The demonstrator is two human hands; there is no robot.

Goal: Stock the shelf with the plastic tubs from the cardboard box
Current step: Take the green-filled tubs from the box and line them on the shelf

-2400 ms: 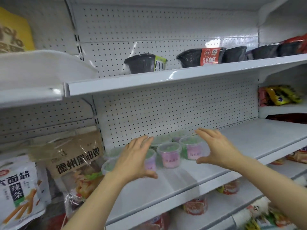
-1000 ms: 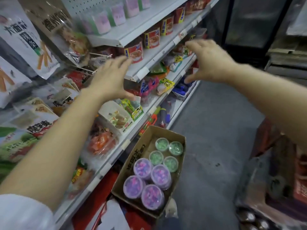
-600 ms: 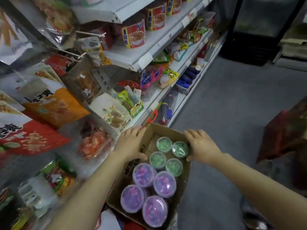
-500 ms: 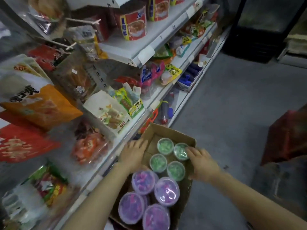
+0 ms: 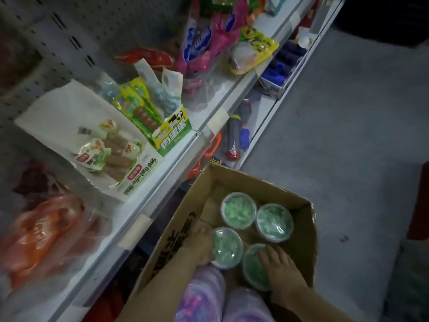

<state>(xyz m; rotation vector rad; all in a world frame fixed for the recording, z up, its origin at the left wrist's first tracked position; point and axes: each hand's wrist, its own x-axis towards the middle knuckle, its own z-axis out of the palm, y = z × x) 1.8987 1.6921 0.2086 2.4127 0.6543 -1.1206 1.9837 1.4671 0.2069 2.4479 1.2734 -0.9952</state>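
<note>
Cardboard box (image 5: 299, 182) beside shelf (image 5: 185, 154), left hand (image 5: 199, 242) gripping near-left green tub (image 5: 228, 245), right hand (image 5: 281, 268) gripping near-right green tub (image 5: 254, 266)

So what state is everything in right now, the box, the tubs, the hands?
cardboard box: open, on the floor by the shelves.
far green tubs: two, lidded, upright, untouched.
near-left green tub: lidded, left hand gripping its side.
near-right green tub: lidded, right hand on top, fingers over the lid.
purple tubs: lidded, in the box, under the arms.
sausage packs: sealed, lying on the shelf.
</note>
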